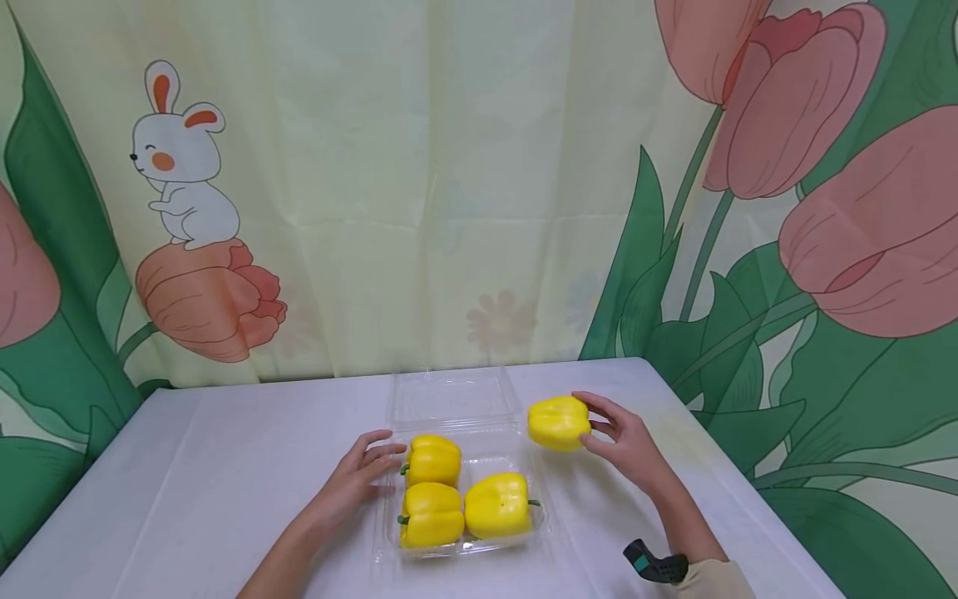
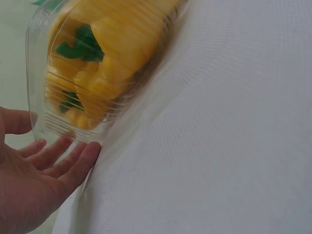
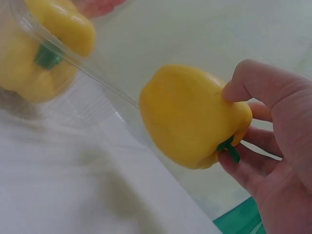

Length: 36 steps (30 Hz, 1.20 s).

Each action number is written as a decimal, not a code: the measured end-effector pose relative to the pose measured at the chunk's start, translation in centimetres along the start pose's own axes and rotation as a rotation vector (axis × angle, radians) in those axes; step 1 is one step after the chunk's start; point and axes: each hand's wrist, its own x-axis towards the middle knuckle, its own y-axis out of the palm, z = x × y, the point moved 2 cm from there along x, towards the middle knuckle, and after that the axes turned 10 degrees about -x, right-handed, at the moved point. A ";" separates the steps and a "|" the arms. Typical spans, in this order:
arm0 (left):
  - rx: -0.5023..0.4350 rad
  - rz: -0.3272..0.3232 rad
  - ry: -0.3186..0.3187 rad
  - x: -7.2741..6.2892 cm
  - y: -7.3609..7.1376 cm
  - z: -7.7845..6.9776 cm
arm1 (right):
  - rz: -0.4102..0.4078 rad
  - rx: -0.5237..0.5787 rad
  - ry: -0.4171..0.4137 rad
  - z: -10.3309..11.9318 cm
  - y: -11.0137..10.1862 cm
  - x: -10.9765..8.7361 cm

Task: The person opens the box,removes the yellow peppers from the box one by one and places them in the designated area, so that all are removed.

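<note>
My right hand (image 1: 624,441) grips a yellow bell pepper (image 1: 559,423) by its stem end, thumb on one side and fingers on the other. The pepper is raised at the right back corner of a clear plastic box (image 1: 479,545), its green stem (image 3: 229,147) turned toward the palm. Three more yellow bell peppers lie in the box: one at back left (image 1: 434,460), one at front left (image 1: 432,516) and one at front right (image 1: 500,505). My left hand (image 1: 359,477) is at the box's left side, fingers loosely extended, fingertips (image 2: 91,150) right at its ridged wall.
The box's clear lid (image 1: 452,398) lies folded back behind it on the white-covered table (image 1: 247,466). A curtain (image 1: 359,183) printed with a rabbit and tulips hangs behind the table. A black band (image 1: 657,564) is on the right wrist.
</note>
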 end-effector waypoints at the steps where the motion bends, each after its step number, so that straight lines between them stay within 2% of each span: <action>1: -0.001 0.000 0.001 0.0 0.0 0.0 | 0.000 0.002 0.002 0.0 0.0 0.0; 9: -0.024 0.025 0.020 -0.1 -0.1 -0.1 | 0.010 0.003 0.026 -0.4 0.1 0.1; 18: -0.017 0.004 0.009 0.0 0.0 0.0 | 0.013 -0.018 0.073 -0.4 0.5 0.1; 36: -0.008 0.004 0.019 -0.1 0.0 0.0 | 0.021 -0.070 0.052 -1.4 0.3 0.1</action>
